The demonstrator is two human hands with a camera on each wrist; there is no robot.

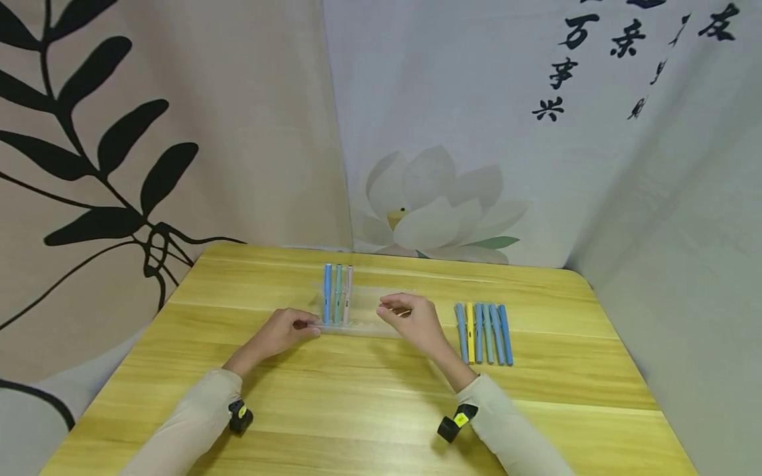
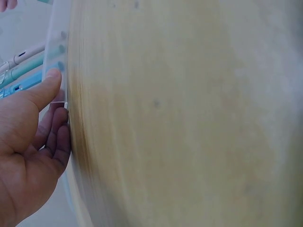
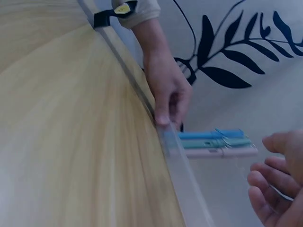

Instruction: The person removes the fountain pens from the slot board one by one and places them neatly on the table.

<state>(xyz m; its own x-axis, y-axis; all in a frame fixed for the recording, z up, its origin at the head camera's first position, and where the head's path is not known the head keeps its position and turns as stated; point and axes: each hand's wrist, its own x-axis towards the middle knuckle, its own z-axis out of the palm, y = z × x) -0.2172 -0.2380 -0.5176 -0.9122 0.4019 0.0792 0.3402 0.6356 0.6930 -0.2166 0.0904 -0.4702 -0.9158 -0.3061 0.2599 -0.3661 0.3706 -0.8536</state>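
Observation:
A clear plastic pen stand (image 1: pixel 372 328) sits on the table, holding three upright pens: a blue pen (image 1: pixel 327 294), a green pen (image 1: pixel 338 294) and a pale pink pen (image 1: pixel 348 295). My left hand (image 1: pixel 290 328) pinches the stand's left end, thumb on top and fingers curled beside it, as the left wrist view shows with the thumb (image 2: pixel 49 87) close to the blue pen. Over the stand's right part hovers my right hand (image 1: pixel 413 320), fingers loosely bent. Nothing shows between its thumb and fingers (image 3: pixel 272 187) in the right wrist view.
To the right of my right hand, several blue and teal pens (image 1: pixel 497 334) and one yellow pen (image 1: pixel 471 334) lie side by side on the wooden table (image 1: pixel 333 410). Behind the table hangs a printed curtain (image 1: pixel 268 132).

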